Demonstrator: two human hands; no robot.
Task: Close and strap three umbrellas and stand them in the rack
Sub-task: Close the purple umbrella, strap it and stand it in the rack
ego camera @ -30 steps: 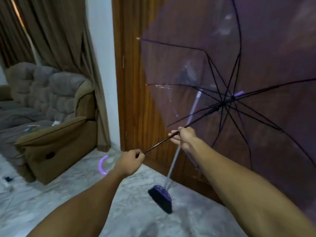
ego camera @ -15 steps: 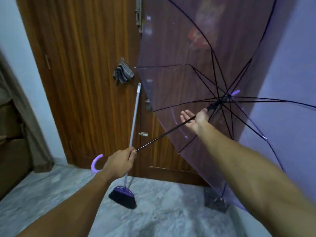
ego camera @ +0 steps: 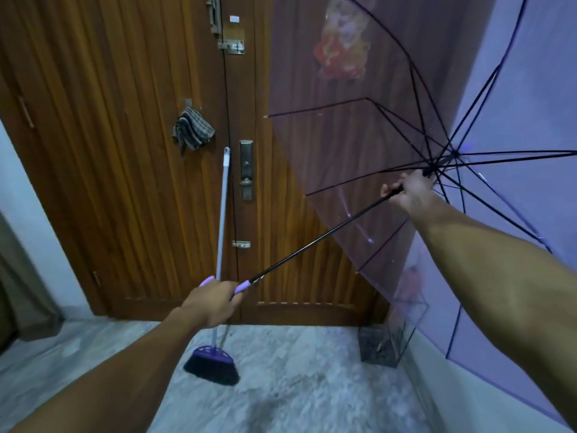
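Fingers of your left hand (ego camera: 215, 303) curl tight around the lilac handle (ego camera: 242, 287) of an open, see-through purple umbrella (ego camera: 406, 151). Behind that fist, a broom (ego camera: 222, 232) leans on the wooden door (ego camera: 125, 151). Up and right along the black shaft (ego camera: 318, 237), your right hand (ego camera: 412, 192) grips close to the runner, where the ribs meet. You appear to be closing the umbrella; next, likely slide the runner down toward your left fist. Below your right hand, in the corner, stands a clear rack (ego camera: 387, 342).
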